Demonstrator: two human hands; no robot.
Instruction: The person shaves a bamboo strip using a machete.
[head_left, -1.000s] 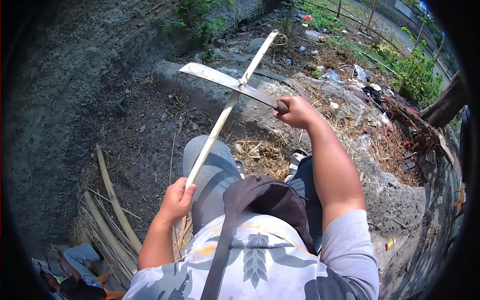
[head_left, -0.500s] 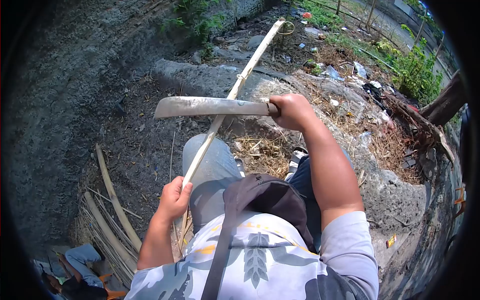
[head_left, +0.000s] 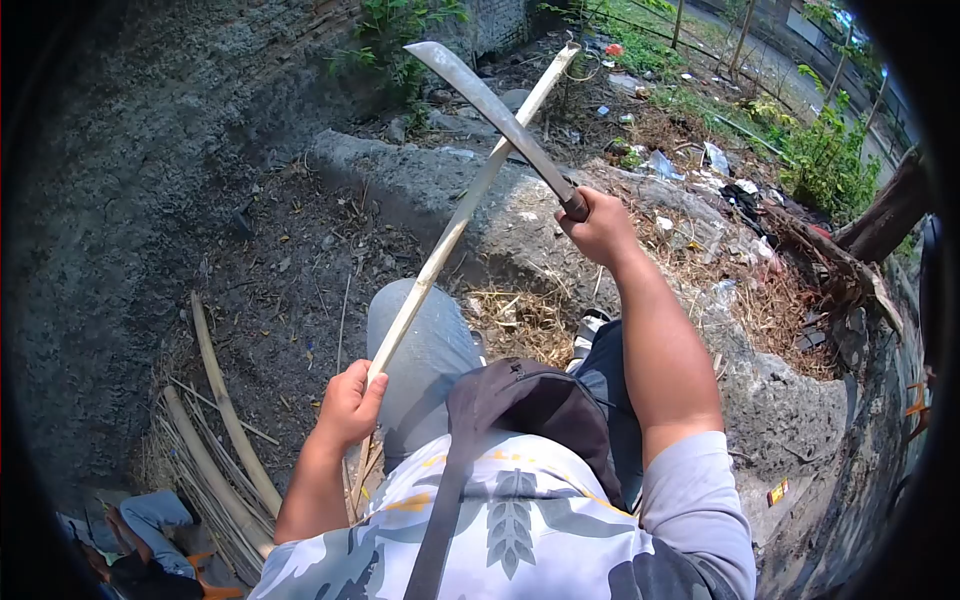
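Note:
A long pale wooden pole [head_left: 440,254] slants from my lap up to the far right of centre. My left hand [head_left: 351,402] is closed round its lower part, beside my left knee. In my right hand [head_left: 600,228] I grip a machete [head_left: 490,108] by its dark handle. The blade points up and to the left and crosses the pole in its upper half, overlapping it in this view. Below my left hand the pole's end runs down past my thigh, partly hidden.
Several long curved poles [head_left: 228,405] lie on the ground at lower left. Behind them a person [head_left: 155,530] sits. A rough wall [head_left: 130,230] rises on the left. Concrete slabs [head_left: 400,180], dry straw [head_left: 520,320] and litter [head_left: 715,158] lie ahead, with a tree trunk [head_left: 885,215] at right.
The machete has swung from lying level across the middle of the pole to pointing up and left, farther along it. My left hand keeps its hold, slightly lower.

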